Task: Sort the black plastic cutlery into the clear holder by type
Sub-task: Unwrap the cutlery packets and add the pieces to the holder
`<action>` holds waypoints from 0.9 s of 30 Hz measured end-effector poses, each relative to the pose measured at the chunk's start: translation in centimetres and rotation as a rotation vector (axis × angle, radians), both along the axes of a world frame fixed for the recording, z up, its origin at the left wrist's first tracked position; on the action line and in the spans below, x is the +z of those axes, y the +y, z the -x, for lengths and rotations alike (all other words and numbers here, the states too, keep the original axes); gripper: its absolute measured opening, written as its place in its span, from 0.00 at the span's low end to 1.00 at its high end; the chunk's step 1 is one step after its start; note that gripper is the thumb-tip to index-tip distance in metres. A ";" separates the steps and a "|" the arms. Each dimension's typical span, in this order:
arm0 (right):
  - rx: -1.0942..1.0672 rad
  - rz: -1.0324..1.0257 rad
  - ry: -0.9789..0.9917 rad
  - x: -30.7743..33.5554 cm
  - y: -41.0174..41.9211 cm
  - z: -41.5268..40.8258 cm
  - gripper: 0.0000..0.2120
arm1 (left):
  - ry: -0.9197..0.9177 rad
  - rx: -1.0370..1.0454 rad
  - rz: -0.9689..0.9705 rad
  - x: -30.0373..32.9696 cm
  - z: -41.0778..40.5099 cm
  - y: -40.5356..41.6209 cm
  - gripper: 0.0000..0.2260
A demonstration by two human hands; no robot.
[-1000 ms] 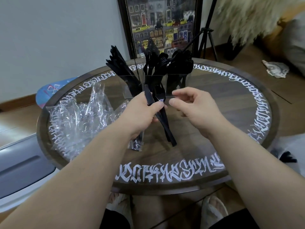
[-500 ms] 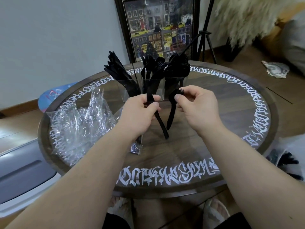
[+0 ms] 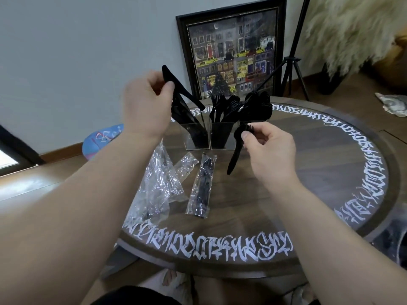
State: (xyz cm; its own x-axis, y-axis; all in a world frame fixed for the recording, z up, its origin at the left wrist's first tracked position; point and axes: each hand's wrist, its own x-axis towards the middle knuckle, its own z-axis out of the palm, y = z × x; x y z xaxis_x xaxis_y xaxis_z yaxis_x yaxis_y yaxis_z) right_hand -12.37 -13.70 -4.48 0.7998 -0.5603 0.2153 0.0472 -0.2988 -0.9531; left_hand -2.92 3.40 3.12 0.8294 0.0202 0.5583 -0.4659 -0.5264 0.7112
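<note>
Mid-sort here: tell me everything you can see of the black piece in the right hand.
The black fork is one-piece matte black plastic. Its tined head points up and away, near the clear holder's front; the handle slants down-left, its tip above the table, not touching. The right hand pinches it just below the head, thumb in front. Nothing else touches it. Tine count is too blurred to tell.

Holder [image 3: 220, 135] at table [image 3: 330, 172] rear, wrapped packet [image 3: 201, 186] before it, loose wrappers [image 3: 158, 183] left of packet

Black cutlery [image 3: 182, 91] in each hand [image 3: 147, 100].
</note>
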 end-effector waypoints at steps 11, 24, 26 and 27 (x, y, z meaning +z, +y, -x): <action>0.013 -0.028 -0.017 -0.5 -0.6 -0.2 0.08 | 0.075 0.094 -0.510 -2.4 -3.3 -1.7 0.11; 0.040 -0.029 -0.009 -1.0 -0.5 -0.9 0.08 | -0.022 0.105 -0.844 -6.4 -5.0 -1.9 0.16; 0.040 -0.031 -0.007 -1.0 -0.5 -0.9 0.09 | -0.058 0.092 -0.754 -6.5 -4.5 -1.9 0.20; 0.038 -0.031 -0.004 -1.0 -0.5 -0.9 0.09 | -0.096 0.082 -0.737 -6.6 -4.3 -1.8 0.20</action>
State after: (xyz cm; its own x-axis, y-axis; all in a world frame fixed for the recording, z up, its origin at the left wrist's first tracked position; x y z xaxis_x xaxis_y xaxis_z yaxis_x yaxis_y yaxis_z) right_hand -11.45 -14.15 -5.51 0.8199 -0.5358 0.2017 0.0623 -0.2667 -0.9618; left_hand 1.39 1.59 -3.46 0.7882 -0.3279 0.5207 -0.4472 -0.8865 0.1186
